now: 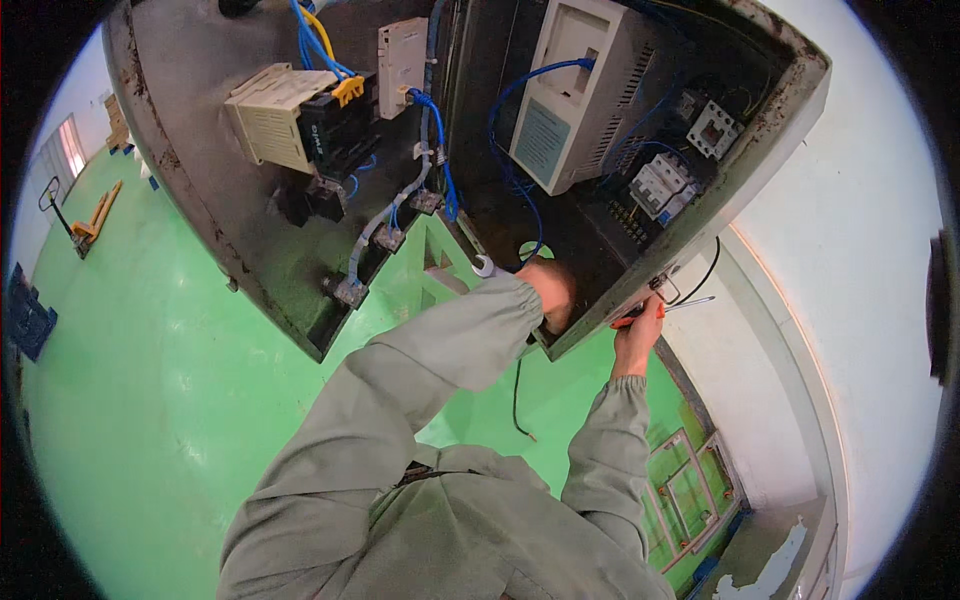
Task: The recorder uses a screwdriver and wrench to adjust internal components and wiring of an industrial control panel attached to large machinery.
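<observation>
My left hand (pixel 552 290) reaches into the bottom of an open metal control cabinet (pixel 690 262); its fingers are hidden from me. Beside that sleeve shows the pale jaw of an open-ended wrench (pixel 483 266), and whether the hand touches it I cannot tell. Outside the cabinet's right wall, my right hand (pixel 638 338) is closed around the orange and black handle of a screwdriver (pixel 690 303). Its metal shaft points right, away from the cabinet. A black cable (pixel 708 275) loops close to this hand, by a small latch on the wall.
A beige drive unit (pixel 570 100) and switch modules (pixel 662 186) sit inside the cabinet. The opened door (pixel 200 130) carries a contactor-like block (pixel 280 118) and bundled wires. A loose cable (pixel 517 400) hangs below. Metal frames (pixel 690 490) lie by the white wall; a pallet jack (pixel 95 215) stands far left.
</observation>
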### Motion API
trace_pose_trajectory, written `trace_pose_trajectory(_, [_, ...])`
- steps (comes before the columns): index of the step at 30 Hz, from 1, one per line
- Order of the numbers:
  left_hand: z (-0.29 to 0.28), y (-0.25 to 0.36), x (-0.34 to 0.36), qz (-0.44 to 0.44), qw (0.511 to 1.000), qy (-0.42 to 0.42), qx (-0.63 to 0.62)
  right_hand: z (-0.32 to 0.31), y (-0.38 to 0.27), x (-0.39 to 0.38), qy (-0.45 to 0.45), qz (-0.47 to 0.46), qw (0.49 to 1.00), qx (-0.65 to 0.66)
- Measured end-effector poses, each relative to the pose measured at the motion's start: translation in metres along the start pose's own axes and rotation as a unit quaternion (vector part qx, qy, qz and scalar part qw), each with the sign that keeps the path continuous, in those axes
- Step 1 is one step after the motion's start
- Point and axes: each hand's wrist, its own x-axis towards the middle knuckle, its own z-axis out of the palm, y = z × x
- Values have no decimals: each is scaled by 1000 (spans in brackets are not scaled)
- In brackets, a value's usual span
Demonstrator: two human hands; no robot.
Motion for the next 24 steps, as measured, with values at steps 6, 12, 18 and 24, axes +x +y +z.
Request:
trace_pose_trajectory(6, [113, -94, 69, -134, 988, -34, -73, 57, 17, -4, -79, 19, 997, 0])
trace_pose_trajectory(12, [-38, -12, -52, -72, 994, -41, -73, 11, 17, 9, -74, 26, 997, -24])
trace_pose_trajectory(18, [-36, -9, -44, -94, 995, -10, -13, 21, 18, 8, -66, 10, 998, -15])
trace_pose_trajectory(24, [12, -35, 4, -49, 998, -22, 40, 22, 7, 2, -67, 34, 997, -19])
